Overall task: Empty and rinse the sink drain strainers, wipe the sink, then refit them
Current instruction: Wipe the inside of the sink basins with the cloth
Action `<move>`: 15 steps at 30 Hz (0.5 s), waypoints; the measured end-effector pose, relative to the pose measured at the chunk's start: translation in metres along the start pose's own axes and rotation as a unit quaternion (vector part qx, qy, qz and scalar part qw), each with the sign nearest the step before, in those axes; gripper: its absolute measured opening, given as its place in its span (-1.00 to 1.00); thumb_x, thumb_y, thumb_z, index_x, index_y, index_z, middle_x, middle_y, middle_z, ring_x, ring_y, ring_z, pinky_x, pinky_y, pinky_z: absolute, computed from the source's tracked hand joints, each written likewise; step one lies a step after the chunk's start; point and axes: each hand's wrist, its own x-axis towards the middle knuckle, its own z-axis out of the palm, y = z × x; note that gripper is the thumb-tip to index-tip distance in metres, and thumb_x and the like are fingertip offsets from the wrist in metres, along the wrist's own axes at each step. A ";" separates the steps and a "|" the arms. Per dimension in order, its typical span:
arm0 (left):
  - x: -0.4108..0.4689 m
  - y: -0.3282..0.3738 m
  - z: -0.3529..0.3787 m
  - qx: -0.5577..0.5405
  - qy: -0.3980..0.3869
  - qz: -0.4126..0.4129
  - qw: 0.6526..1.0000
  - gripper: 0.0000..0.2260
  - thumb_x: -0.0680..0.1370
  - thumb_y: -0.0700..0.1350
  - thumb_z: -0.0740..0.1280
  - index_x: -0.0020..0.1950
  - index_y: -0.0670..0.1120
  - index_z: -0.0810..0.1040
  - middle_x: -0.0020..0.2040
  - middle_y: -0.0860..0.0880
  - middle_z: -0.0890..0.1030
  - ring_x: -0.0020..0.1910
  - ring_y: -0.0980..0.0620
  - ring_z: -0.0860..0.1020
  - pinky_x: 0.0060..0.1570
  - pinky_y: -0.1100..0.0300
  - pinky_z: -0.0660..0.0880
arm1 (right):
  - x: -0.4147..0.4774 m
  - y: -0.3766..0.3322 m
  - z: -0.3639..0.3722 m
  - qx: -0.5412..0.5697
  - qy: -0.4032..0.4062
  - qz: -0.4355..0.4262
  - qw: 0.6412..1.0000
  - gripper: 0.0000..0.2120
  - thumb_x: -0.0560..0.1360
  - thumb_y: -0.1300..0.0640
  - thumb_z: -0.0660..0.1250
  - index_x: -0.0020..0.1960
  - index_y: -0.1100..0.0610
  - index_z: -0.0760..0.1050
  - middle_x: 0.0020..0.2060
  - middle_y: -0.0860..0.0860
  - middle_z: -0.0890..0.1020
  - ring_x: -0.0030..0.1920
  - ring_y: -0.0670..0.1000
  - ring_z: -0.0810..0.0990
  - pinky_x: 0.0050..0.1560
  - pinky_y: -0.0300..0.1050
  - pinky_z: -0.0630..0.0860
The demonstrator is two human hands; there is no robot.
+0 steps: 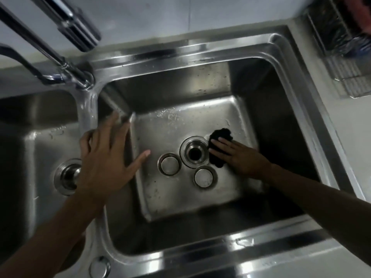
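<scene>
In the right basin of a steel double sink (200,109), the drain hole (193,152) is uncovered. Two round metal strainers lie upside down on the basin floor, one (169,163) to the left of the drain, the other (204,176) just below it. My right hand (239,157) lies flat on a black cloth (217,146), pressing it to the floor right of the drain. My left hand (106,157) hovers with fingers spread over the divider between the basins, holding nothing.
The left basin's drain (67,176) is partly hidden by my left hand. A chrome tap (66,71) rises from the back of the divider, its spout reaching up left. A wire rack (345,63) stands on the counter at the far right.
</scene>
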 end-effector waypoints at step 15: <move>0.002 -0.006 -0.006 -0.088 0.012 -0.018 0.996 -0.43 0.65 0.22 0.16 0.53 -0.13 0.40 0.61 -0.12 0.28 0.53 -0.11 0.34 0.50 -0.17 0.20 | 0.250 -0.121 -0.048 0.191 -0.013 0.041 0.981 -0.37 0.64 0.12 0.23 0.66 0.06 0.10 0.65 0.11 0.06 0.64 0.22 0.05 0.54 0.16 0.24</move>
